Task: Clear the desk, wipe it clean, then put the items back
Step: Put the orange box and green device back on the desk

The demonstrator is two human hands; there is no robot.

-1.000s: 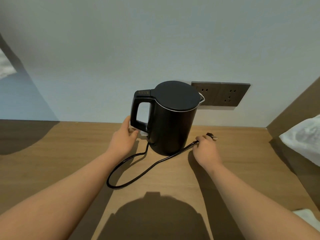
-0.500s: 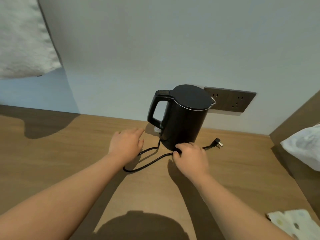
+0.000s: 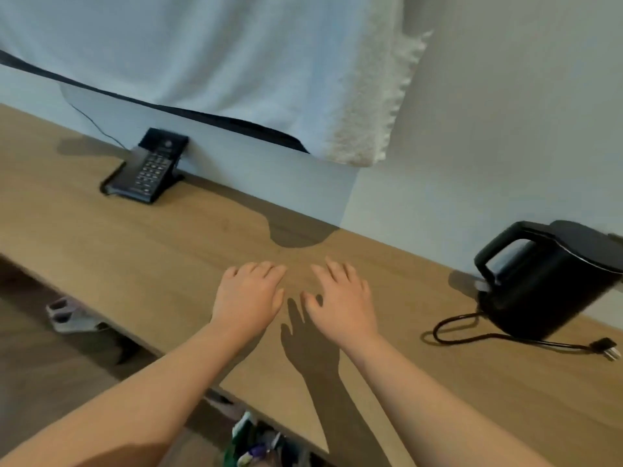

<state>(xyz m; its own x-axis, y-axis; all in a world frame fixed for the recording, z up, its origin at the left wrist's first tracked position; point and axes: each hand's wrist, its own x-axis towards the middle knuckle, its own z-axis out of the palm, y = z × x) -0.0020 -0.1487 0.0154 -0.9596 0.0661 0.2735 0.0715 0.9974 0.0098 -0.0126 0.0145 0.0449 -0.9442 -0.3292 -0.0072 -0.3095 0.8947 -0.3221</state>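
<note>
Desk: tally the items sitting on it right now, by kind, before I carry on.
Black kettle, with its cord: 1
Black telephone: 1
Total on the desk: 2

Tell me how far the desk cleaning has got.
The kettle and phone stand on the desk, so either put back or never cleared; wiping can't be confirmed. In hand: nothing, left hand and right hand open above the wood. Possibly left: the kettle's plug lies loose, unplugged.
</note>
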